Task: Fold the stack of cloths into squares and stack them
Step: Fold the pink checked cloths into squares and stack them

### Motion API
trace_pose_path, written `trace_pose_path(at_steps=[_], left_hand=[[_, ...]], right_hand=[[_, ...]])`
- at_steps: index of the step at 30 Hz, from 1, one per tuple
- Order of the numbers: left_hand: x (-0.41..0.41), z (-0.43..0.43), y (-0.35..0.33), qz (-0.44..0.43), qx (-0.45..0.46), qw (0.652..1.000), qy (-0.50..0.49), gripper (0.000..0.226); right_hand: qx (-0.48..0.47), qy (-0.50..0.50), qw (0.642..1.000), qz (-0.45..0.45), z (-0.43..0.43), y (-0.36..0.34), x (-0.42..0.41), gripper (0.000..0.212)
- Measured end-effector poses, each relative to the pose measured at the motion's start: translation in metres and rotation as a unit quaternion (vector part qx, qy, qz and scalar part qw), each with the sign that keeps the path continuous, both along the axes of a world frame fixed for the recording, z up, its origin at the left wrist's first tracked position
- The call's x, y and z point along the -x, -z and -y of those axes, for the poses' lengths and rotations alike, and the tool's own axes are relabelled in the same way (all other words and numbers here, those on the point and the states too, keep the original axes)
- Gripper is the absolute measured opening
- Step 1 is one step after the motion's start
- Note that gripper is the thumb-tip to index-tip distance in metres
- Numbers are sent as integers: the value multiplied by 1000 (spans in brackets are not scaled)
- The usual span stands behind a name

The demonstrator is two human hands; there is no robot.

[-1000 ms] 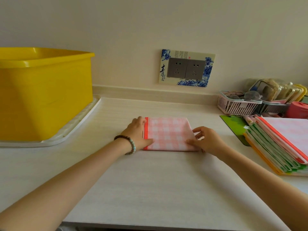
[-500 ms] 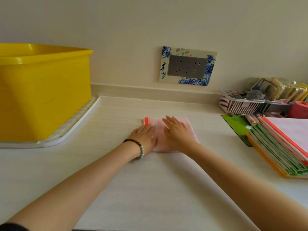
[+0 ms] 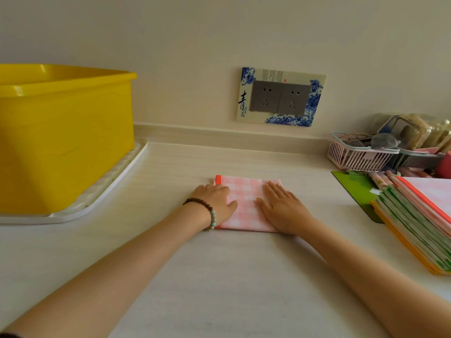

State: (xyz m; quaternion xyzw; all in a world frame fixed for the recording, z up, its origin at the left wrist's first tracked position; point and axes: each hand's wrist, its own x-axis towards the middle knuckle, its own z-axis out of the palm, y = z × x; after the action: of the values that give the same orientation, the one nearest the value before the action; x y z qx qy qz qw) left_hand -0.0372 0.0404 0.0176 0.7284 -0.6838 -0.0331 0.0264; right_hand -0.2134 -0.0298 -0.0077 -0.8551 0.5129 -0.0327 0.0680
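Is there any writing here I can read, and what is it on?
"青": large black brush character on the blue-and-white floral frame around the grey wall sockets.
Smaller characters beside it: too small to read.
Fine columns of print and a red seal at the frame's top: too small to read.
Nothing else legible.

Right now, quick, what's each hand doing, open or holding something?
Left hand: open, resting on the left side of the cloth.
Right hand: open, fingers straight, pressing flat on the cloth.

Cream wall [image 3: 170,32] w/ dbl socket [image 3: 280,97]; pale counter [image 3: 219,276].
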Motion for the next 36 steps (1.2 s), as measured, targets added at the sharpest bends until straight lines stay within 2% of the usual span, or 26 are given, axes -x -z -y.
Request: trace_pose_path(at_steps=[3,8,11,15,18,21,30,36], left_hand=[[2,20,-8,-14,56,998,-12,44],[-4,46,11,-48,-16,999,2,52],[-6,48,18,-67,-15,998,0,52],[-6,50,21,-61,-14,998,0,53],[-5,50,22,-54,-13,998,1,53],[-6,50,22,-59,-4,998,3,53],[-6,48,22,-69,-3,998,-3,53],[-6,46,21,-76,-7,997,-2,53]], right_hand=[[-2,-3,1000,7,1,1,-1,64],[-6,-6,1000,10,0,0,-1,64],[2,-5,1000,10,0,-4,-1,62],[33,-22,999,23,10,-19,-16,48],[30,-45,998,45,24,-24,-41,47],[13,-56,998,23,34,-14,-53,47],[24,-23,999,16,43,0,-29,60],[-9,2,999,32,49,0,-1,66]])
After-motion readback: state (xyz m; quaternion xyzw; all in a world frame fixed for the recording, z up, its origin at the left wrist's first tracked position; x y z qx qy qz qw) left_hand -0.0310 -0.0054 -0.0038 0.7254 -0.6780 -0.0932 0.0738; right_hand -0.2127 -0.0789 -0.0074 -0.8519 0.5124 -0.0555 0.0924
